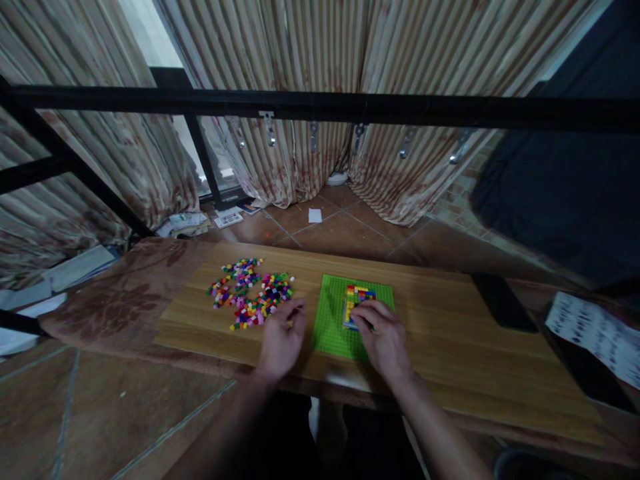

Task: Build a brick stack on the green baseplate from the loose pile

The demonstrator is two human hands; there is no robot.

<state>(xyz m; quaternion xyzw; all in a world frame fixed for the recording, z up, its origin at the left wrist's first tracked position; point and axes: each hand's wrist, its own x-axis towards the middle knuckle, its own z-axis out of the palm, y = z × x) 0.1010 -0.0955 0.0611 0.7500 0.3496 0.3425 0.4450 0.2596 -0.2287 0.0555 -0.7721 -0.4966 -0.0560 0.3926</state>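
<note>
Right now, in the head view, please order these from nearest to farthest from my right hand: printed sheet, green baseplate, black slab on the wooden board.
1. Green baseplate: beneath the right hand.
2. Black slab: to the right.
3. Printed sheet: farther right.

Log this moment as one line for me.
left hand: beside loose bricks | right hand: at brick build | brick build: on green baseplate
</note>
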